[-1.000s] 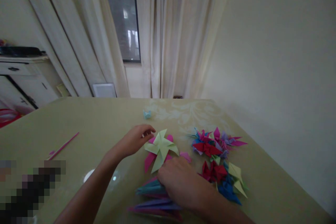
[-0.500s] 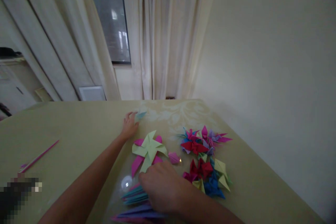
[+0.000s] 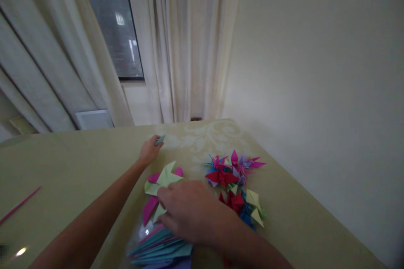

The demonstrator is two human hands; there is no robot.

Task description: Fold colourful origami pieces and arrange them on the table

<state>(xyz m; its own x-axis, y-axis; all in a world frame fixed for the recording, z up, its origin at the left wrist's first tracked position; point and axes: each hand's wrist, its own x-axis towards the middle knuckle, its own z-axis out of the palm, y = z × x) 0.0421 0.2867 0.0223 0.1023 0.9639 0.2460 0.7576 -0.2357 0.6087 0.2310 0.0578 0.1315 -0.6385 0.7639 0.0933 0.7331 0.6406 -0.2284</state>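
At the far side of the table, my left hand (image 3: 149, 150) pinches a small pale blue folded paper piece (image 3: 160, 140) between its fingers. My right hand (image 3: 186, 208) reaches over the near part of the table, thumb and forefinger apart with nothing visible between them. Partly covered by that hand lies a pale green and magenta paper pinwheel flower (image 3: 164, 178). Just below it, a stack of teal folded papers (image 3: 162, 247) fans out, with purple ones (image 3: 176, 264) under it. Part of the stack is hidden by my right hand.
To the right sit piled origami pieces: a cluster with a red flower (image 3: 222, 177) and a nearer group with yellow paper (image 3: 253, 198) and blue paper (image 3: 247, 216). A pink stick (image 3: 20, 204) lies at left. Wall (image 3: 299, 92) and curtains (image 3: 195, 42) border the table (image 3: 290, 218).
My left hand has closed on the pale blue paper piece and lifted it slightly. My right hand has moved up over the pinwheel flower, uncovering more of the teal stack. The view has shifted right.
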